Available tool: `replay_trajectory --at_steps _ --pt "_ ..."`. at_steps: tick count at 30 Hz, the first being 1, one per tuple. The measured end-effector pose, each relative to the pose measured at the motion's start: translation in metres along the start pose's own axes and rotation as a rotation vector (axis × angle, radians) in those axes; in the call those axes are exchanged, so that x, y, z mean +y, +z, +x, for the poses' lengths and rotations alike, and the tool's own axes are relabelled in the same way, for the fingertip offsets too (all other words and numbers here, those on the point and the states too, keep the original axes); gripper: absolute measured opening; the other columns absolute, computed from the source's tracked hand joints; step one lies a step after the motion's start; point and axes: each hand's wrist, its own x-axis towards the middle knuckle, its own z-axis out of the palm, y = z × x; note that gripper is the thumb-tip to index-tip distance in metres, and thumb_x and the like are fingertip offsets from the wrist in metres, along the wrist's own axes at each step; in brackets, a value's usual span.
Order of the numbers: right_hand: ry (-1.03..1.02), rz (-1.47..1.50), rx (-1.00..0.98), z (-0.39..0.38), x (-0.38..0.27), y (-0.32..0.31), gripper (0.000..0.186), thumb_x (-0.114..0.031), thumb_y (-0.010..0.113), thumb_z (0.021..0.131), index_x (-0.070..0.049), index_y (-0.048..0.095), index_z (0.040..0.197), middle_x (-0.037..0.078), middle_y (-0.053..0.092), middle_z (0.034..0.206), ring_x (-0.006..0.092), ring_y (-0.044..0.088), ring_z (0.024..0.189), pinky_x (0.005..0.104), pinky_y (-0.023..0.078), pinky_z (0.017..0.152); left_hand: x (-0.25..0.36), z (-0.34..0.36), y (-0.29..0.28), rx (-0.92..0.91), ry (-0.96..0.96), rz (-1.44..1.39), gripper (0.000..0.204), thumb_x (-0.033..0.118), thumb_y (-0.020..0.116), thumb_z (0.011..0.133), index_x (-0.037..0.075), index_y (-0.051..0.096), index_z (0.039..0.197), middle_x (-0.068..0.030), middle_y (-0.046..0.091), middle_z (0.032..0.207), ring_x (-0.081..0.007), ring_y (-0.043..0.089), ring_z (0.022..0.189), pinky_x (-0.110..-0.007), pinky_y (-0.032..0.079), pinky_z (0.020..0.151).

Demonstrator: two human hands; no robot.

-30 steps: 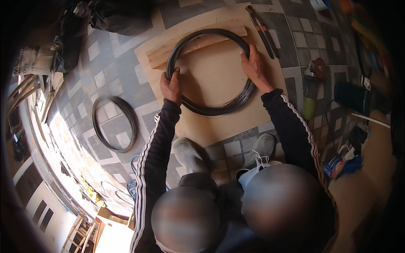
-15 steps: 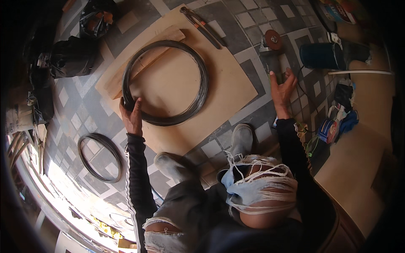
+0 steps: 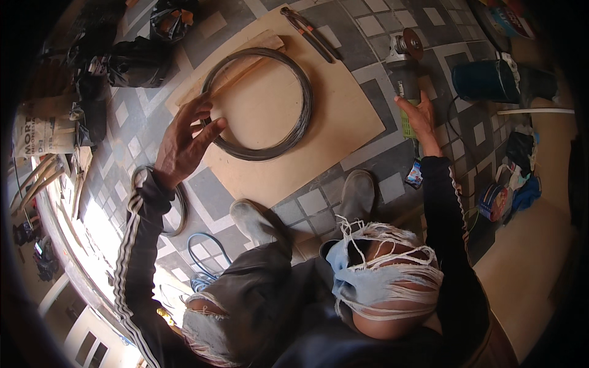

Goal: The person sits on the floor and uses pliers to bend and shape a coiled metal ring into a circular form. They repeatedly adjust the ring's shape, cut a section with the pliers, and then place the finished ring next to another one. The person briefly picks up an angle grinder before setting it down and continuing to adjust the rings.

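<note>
A large coil of dark wire (image 3: 308, 101) lies on a tan board (image 3: 350, 116), its upper left part resting over a wooden plank (image 3: 273, 43). My left hand (image 3: 189, 136) is raised at the coil's left side, thumb and fingers apart, holding nothing. Over to the right, my right hand (image 3: 419, 116) is wrapped around the body of an angle grinder (image 3: 402, 75). The grinder's reddish-brown disc points away from me. Pincers with orange-and-black handles (image 3: 311, 38) lie at the board's far corner. A smaller wire coil (image 3: 183, 211) sits on the floor, partly hidden behind my left forearm.
My boots (image 3: 358, 193) stand at the board's near edge. A dark cylindrical container (image 3: 485, 81) lies to the right of the grinder, with a cord running nearby. Black plastic bags (image 3: 140, 63) are at the far left. A blue hose (image 3: 199, 245) curls beside my left leg.
My left hand has let go of the large coil and lifted toward me. My right hand, previously open beside the grinder, has closed around its body.
</note>
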Motion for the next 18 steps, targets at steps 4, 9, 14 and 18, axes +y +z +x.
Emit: replay_trajectory --at_steps 4,9,14,18 --pt "-0.047 0.156 -0.079 -0.028 -0.043 0.009 0.042 -0.028 0.085 0.084 -0.005 0.066 0.113 0.002 0.069 0.096 0.0121 0.062 0.082 0.0299 0.05 0.076 0.06 0.035 0.015 -0.283 0.058 0.138 0.08 0.059 0.064 0.098 -0.003 0.051 0.146 -0.0279 0.062 0.132 -0.0369 0.061 0.127 -0.044 0.053 0.103" --pt "-0.124 0.066 -0.132 -0.045 -0.078 0.022 0.044 -0.026 0.086 0.083 -0.003 0.066 0.114 0.004 0.071 0.098 0.0131 0.064 0.085 0.0296 0.052 0.078 0.085 0.076 0.062 -0.455 0.118 0.289 0.081 0.062 0.061 0.098 -0.005 0.052 0.143 -0.0282 0.064 0.13 -0.0395 0.063 0.123 -0.043 0.053 0.102" --pt "-0.153 0.037 -0.107 -0.066 -0.089 0.044 0.056 -0.034 0.086 0.077 0.0 0.066 0.116 0.016 0.072 0.11 0.0276 0.07 0.1 0.0397 0.054 0.089 0.108 0.1 0.167 -0.38 -0.091 -0.181 0.108 0.071 0.074 0.083 -0.015 0.047 0.142 -0.0318 0.065 0.125 -0.0365 0.064 0.122 -0.04 0.052 0.102" --pt "-0.207 -0.125 -0.044 -0.086 -0.095 0.059 0.067 -0.036 0.088 0.076 -0.001 0.061 0.126 0.019 0.067 0.119 0.0357 0.066 0.114 0.0449 0.052 0.096 0.138 0.105 0.254 0.079 -0.266 -0.867 0.083 0.047 0.085 0.083 -0.009 0.052 0.136 -0.0195 0.069 0.114 -0.0249 0.067 0.103 -0.038 0.056 0.09"
